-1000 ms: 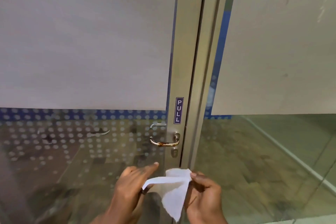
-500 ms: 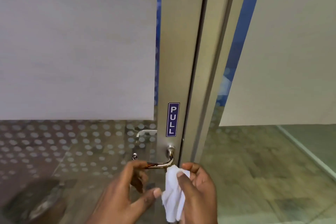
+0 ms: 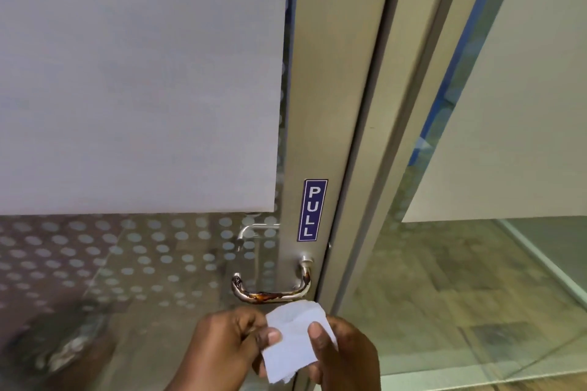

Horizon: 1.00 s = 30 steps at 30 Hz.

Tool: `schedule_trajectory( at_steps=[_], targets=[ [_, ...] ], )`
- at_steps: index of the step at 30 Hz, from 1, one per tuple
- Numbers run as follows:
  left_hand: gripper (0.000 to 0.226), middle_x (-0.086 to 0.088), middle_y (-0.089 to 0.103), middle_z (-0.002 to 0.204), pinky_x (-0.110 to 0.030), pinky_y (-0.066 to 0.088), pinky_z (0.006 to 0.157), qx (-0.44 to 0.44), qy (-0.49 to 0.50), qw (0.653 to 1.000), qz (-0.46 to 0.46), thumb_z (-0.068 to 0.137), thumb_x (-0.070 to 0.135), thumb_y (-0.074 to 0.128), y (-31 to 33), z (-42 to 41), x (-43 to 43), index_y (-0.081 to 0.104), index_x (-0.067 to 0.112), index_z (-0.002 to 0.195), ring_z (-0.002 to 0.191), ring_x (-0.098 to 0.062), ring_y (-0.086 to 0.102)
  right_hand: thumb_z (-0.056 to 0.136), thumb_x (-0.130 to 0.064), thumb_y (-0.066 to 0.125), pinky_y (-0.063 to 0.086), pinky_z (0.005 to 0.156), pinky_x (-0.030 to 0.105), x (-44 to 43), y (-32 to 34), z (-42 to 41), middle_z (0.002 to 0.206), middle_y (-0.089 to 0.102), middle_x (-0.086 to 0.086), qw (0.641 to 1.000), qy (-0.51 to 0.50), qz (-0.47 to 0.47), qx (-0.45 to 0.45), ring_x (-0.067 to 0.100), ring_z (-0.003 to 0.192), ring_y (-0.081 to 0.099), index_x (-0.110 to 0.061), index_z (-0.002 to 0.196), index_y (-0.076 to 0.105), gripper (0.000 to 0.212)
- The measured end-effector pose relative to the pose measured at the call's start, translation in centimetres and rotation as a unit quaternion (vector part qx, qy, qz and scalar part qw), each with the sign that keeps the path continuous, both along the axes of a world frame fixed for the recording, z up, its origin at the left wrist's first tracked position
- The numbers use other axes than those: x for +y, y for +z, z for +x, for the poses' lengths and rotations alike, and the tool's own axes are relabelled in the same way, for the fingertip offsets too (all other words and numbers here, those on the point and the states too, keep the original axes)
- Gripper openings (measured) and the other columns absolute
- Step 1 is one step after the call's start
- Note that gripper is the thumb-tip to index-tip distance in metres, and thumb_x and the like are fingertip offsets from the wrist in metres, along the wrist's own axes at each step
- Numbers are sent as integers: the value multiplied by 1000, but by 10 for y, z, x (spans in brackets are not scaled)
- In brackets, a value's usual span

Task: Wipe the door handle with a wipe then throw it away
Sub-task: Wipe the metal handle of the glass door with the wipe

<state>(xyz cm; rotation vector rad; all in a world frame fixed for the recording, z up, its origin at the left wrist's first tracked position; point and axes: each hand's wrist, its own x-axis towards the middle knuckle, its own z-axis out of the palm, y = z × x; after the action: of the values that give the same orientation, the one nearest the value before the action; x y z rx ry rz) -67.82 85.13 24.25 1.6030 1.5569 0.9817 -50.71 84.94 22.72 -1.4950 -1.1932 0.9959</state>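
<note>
Glass door (image 3: 143, 263) with metal frame (image 3: 317, 105) fills the view; both hands, left hand (image 3: 222, 349) and right hand (image 3: 343, 355), pinch one white wipe (image 3: 293, 336), fingers (image 3: 314, 332) closed on it, just below the stained door handle (image 3: 270, 294).

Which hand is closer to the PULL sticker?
The right hand, though not by much. It sits almost straight below the sticker, holding the wipe. The left hand is below it too, but further off to the left.

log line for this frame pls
phase: pre-wipe | left hand + right hand: holding wipe | door handle: brown stains, untouched
</note>
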Motion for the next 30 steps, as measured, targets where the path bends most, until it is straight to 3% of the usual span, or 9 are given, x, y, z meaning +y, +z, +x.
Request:
schedule_trajectory(
  at_steps=[3, 5, 7, 9, 12, 15, 22, 26, 30],
  targets=[
    [17, 20, 68, 56, -15, 51, 64, 85, -17, 994, 72, 81, 31, 76, -4, -3, 2, 66, 45, 85, 60, 2, 66, 69, -15, 84, 60, 58, 46, 11, -6, 9, 41, 63, 1, 994, -84, -59, 23, 19, 43, 61, -25, 52, 69, 24],
    [22, 22, 69, 65, -15, 50, 64, 156, -21, 969, 190, 82, 50, 67, -7, -14, 9, 68, 37, 100, 65, 1, 65, 65, -22, 85, 59, 61, 37, 29, -8, 21, 43, 65, -5, 988, -151, -29, -12, 11, 42, 62, -28, 55, 69, 20],
    [44, 5, 73, 81, -22, 47, 73, 238, -32, 914, 326, 88, 54, 55, -17, -28, 20, 62, 19, 113, 77, -10, 60, 65, -29, 84, 46, 57, 9, 49, -7, 29, 55, 67, -19, 974, -209, 51, -76, -3, 52, 60, -32, 55, 66, 21],
    [65, -17, 69, 114, -35, 41, 94, 326, -31, 864, 384, 85, 56, 57, -35, -43, 34, 49, 6, 126, 110, -24, 56, 71, -24, 80, 39, 60, 1, 68, -9, 29, 65, 68, -18, 957, -206, 143, -145, -7, 68, 59, -33, 63, 65, 19],
    [107, -26, 26, 154, -57, 26, 110, 441, -19, 824, 354, 71, 73, 60, -67, -70, 56, 25, 5, 146, 140, -50, 24, 80, -12, 69, 38, 72, 4, 95, -23, 24, 79, 67, -7, 923, -110, 272, -248, 2, 76, 57, -17, 84, 72, 7],
    [118, -24, 0, 162, -62, 7, 116, 513, -28, 802, 304, 68, 77, 53, -87, -89, 78, 8, 10, 154, 144, -53, 5, 85, -13, 60, 40, 72, 21, 112, -43, 21, 84, 71, 9, 886, -31, 296, -355, 21, 78, 60, -7, 93, 72, 17],
    [149, -25, -6, 161, -59, 4, 115, 568, 30, 754, 330, 42, 65, 85, -100, -96, 104, 7, 4, 153, 146, -47, -4, 90, -22, 49, 47, 68, 20, 113, -63, 6, 92, 68, 6, 867, 19, 295, -401, 22, 85, 60, -14, 104, 65, 23],
    [130, -25, -7, 161, -59, 4, 115, 579, 57, 724, 370, 60, 68, 72, -103, -95, 107, 9, 1, 152, 146, -47, -6, 96, -32, 38, 55, 75, 28, 107, -64, 4, 96, 62, 6, 888, 59, 278, -362, 21, 93, 59, -15, 106, 66, 35],
    [86, -26, -7, 161, -58, 2, 116, 581, 81, 705, 399, 94, 63, 23, -110, -99, 111, 9, 1, 152, 146, -47, -5, 98, -31, 34, 43, 87, 19, 105, -65, 15, 114, 48, -29, 869, 163, 320, -340, 4, 113, 48, -39, 115, 60, 32]
  ],
)
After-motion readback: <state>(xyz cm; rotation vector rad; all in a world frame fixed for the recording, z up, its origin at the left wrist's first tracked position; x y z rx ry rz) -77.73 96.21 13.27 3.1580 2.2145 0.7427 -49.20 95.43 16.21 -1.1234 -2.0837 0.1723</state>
